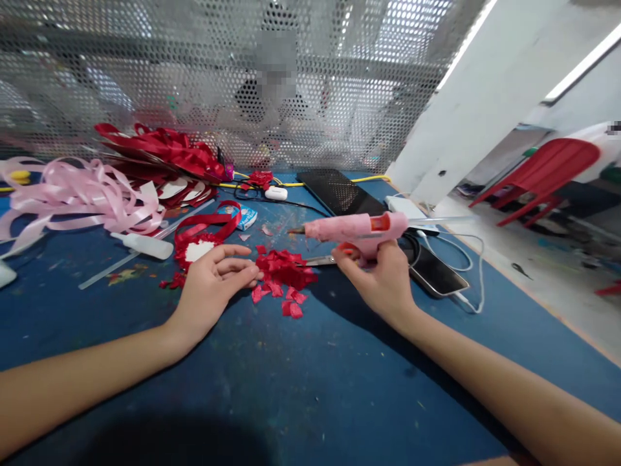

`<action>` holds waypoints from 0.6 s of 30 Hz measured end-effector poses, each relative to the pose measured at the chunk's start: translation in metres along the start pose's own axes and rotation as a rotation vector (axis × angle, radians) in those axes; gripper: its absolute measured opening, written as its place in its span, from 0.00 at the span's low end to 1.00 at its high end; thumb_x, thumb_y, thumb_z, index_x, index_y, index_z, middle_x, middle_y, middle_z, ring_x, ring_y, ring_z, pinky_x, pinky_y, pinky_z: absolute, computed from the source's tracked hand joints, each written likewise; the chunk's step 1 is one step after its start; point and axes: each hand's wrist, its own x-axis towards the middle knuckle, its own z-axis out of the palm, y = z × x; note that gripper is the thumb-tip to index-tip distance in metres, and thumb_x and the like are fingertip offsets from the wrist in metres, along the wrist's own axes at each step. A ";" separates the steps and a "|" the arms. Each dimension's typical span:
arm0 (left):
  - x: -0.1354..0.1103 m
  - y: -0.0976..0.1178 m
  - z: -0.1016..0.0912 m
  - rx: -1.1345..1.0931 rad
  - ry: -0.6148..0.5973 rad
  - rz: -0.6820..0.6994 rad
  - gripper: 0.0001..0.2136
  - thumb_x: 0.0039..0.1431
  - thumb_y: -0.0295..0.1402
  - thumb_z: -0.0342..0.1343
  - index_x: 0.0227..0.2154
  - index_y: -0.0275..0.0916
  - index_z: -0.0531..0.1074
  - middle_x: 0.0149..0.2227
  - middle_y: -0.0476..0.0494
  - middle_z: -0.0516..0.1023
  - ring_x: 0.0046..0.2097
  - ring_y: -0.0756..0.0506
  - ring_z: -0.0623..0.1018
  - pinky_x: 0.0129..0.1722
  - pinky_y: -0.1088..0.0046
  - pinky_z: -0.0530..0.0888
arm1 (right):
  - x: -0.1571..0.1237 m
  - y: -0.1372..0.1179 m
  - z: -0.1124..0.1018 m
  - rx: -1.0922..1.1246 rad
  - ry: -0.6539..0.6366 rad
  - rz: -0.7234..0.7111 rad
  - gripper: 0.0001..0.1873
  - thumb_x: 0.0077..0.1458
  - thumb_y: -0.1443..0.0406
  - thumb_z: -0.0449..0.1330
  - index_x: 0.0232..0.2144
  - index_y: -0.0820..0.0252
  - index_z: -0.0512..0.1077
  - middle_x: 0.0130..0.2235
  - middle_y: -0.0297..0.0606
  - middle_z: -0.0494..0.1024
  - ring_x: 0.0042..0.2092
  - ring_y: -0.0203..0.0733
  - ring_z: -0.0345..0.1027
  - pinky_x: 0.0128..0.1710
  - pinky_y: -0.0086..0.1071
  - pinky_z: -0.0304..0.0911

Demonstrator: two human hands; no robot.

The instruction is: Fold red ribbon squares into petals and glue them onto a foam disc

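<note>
My right hand (pixel 378 275) grips a pink glue gun (pixel 356 228) by its handle, nozzle pointing left over a pile of small red ribbon pieces (pixel 284 272) on the blue table (pixel 301 382). My left hand (pixel 218 281) rests at the left edge of that pile, fingers curled and lightly touching the pieces. Just behind it lies a red ribbon loop with a white disc (pixel 198 249). The tips of a pair of scissors (pixel 317 261) show beside the right hand.
Pink ribbon (pixel 80 197) and red ribbon bows (pixel 165 152) are heaped at the back left, with a white glue bottle (pixel 145 244) and glue sticks. A dark tablet (pixel 339 192), a phone (pixel 436 272) on a white cable and a perforated metal screen (pixel 194 71) stand behind.
</note>
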 end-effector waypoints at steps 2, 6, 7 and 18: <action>0.003 0.000 -0.002 0.044 -0.004 0.001 0.12 0.45 0.33 0.67 0.33 0.38 0.75 0.27 0.51 0.81 0.32 0.50 0.81 0.34 0.79 0.77 | -0.003 -0.004 -0.001 -0.002 -0.027 -0.012 0.22 0.44 0.51 0.61 0.17 0.55 0.56 0.18 0.29 0.61 0.20 0.34 0.55 0.20 0.31 0.52; 0.006 0.000 -0.003 0.142 -0.046 0.015 0.08 0.47 0.34 0.66 0.30 0.37 0.77 0.27 0.49 0.81 0.31 0.50 0.80 0.34 0.79 0.76 | -0.002 -0.008 0.001 -0.050 -0.015 -0.140 0.23 0.44 0.53 0.62 0.14 0.54 0.53 0.15 0.28 0.57 0.20 0.36 0.57 0.20 0.31 0.53; 0.006 0.001 -0.003 0.175 -0.063 0.019 0.07 0.47 0.34 0.65 0.30 0.38 0.77 0.26 0.50 0.81 0.30 0.50 0.80 0.33 0.79 0.76 | -0.002 -0.008 0.001 -0.073 -0.011 -0.158 0.22 0.44 0.53 0.62 0.15 0.54 0.53 0.15 0.29 0.58 0.21 0.38 0.59 0.21 0.32 0.55; 0.008 0.005 -0.005 0.240 -0.115 -0.004 0.05 0.48 0.32 0.63 0.28 0.36 0.75 0.23 0.49 0.80 0.28 0.49 0.80 0.29 0.77 0.76 | -0.008 -0.002 0.006 -0.277 0.002 -0.292 0.08 0.46 0.59 0.58 0.28 0.57 0.69 0.26 0.40 0.75 0.28 0.48 0.70 0.27 0.38 0.65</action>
